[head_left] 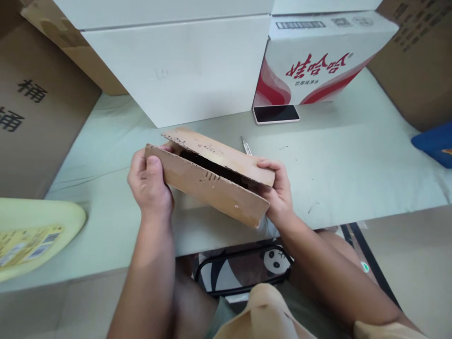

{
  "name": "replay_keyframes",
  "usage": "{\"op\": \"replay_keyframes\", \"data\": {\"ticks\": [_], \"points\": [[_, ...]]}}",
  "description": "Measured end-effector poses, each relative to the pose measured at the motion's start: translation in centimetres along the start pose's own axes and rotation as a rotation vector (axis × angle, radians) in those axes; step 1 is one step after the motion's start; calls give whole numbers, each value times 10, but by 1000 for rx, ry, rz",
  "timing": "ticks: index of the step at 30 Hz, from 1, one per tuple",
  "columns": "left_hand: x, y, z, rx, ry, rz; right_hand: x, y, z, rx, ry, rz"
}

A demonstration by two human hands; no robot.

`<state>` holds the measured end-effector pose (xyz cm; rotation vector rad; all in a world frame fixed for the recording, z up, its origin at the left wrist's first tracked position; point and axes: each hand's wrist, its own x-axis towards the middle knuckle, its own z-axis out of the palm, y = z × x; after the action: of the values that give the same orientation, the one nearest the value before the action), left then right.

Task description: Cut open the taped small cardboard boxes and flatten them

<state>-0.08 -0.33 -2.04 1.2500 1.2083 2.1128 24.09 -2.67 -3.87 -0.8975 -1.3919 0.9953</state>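
Between both hands a small brown cardboard box [208,188] is held tilted above the table, its top flaps parted along a dark slit. My left hand [150,176] grips the left end, thumb on the near flap and fingers behind it. At the right end my right hand [278,190] is closed on the box, with fingers over the far flap. Scuffs and small holes mark the cardboard. Just behind the box lies a thin metallic tool, perhaps a utility knife [246,146], partly hidden by it. The inside of the box is too dark to make out.
A pale green cloth covers the table [339,165]. White cartons [197,70] and a red-and-white carton [314,70] stand at the back, a phone [276,114] before them. Large brown boxes flank both sides. A yellow-green bottle [38,235] lies left; a blue object [434,143] sits right.
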Motion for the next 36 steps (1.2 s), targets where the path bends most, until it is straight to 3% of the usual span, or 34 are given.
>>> {"op": "replay_keyframes", "data": {"ticks": [5, 10, 16, 22, 26, 31, 36], "points": [[-2, 3, -2, 33, 1, -56, 2, 1, 0, -73, 17, -29], [-2, -5, -11, 119, -54, -29, 3, 5, -4, 181, -12, -106], [1, -12, -19, 150, -147, 82, 4, 2, -6, 191, -6, 14], [3, 7, -9, 219, -103, -30, 8, 5, -11, 254, -50, 121], [4, 5, -9, 205, -48, -60, 14, 10, -20, 185, -37, 205], [6, -7, -14, 158, -64, 8, 13, 12, -28, 189, -71, 53], [3, -11, -15, 115, -81, -34, 9, 7, -30, 40, -231, -121]]}}
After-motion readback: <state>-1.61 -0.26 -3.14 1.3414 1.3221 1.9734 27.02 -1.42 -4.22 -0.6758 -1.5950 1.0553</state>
